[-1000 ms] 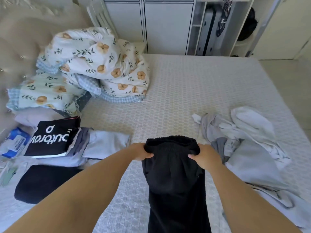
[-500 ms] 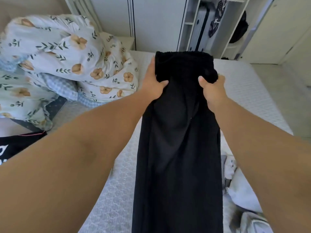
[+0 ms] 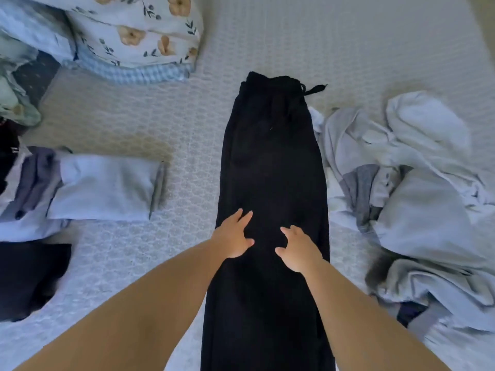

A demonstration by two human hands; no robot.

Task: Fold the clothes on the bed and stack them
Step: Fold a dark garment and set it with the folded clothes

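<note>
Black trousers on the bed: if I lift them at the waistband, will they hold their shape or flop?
Likely floppy: the trousers lie flat and limp on the bed. Probably not slippery, since the fabric looks soft and matte. The loose drawstring may dangle.

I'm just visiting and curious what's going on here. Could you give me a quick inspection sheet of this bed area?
Surface: bed, pale patterned cover.
Job's things: black trousers laid out lengthwise, waistband far; folded pale garment and dark folded piece on the left; unfolded pale clothes heap on the right.
Clutter: floral duvet bundled at far left.
Hands: left hand and right hand open, fingers spread on the trousers.
Cables: nothing seen; only the trousers' drawstring.
Surroundings: nothing seen beyond the bed.
</note>
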